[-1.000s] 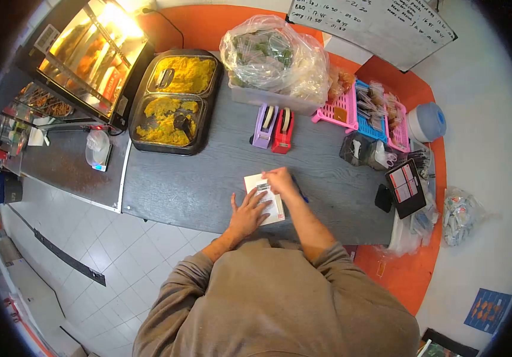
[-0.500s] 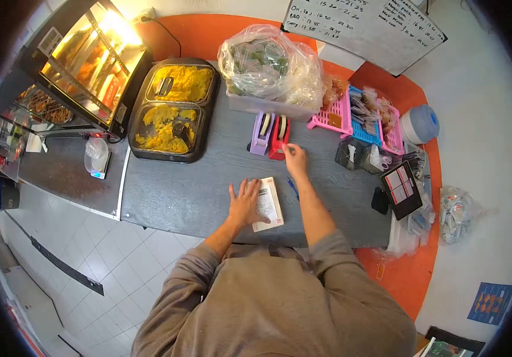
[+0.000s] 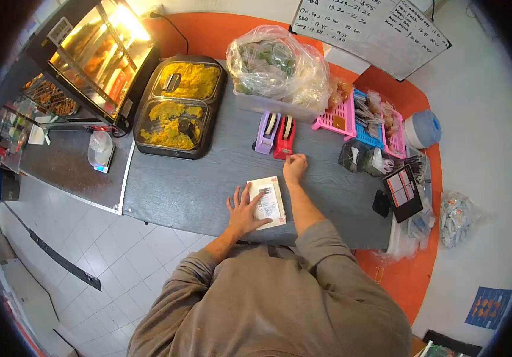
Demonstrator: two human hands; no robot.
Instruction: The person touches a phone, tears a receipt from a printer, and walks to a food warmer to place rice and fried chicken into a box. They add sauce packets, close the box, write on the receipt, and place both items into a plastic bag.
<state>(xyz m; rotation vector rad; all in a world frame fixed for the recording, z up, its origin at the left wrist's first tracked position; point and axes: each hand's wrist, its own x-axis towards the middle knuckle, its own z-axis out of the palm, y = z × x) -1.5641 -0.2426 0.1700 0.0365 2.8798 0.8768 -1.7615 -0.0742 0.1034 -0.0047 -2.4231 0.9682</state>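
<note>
A cream notepad or box with print on its face (image 3: 269, 205) lies on the grey counter near its front edge. Across its left part rests my left hand (image 3: 245, 213), fingers spread and flat. My right hand (image 3: 294, 168) is closed just in front of the red tape dispenser (image 3: 284, 140); what its fingers pinch is too small to make out. Touching the red dispenser on its left is a purple tape dispenser (image 3: 265, 137).
Behind the dispensers sits a plastic tub (image 3: 253, 104) with bagged greens. Pink baskets (image 3: 340, 122) and a blue one (image 3: 368, 131), a dark tablet (image 3: 403, 193) and a black food tray (image 3: 211, 113) stand around. A lit display case (image 3: 89, 65) is at the left.
My right hand has drawn back a little from the red dispenser towards me. The view has shifted slightly. My left hand has slid left on the pad, baring more of its print.
</note>
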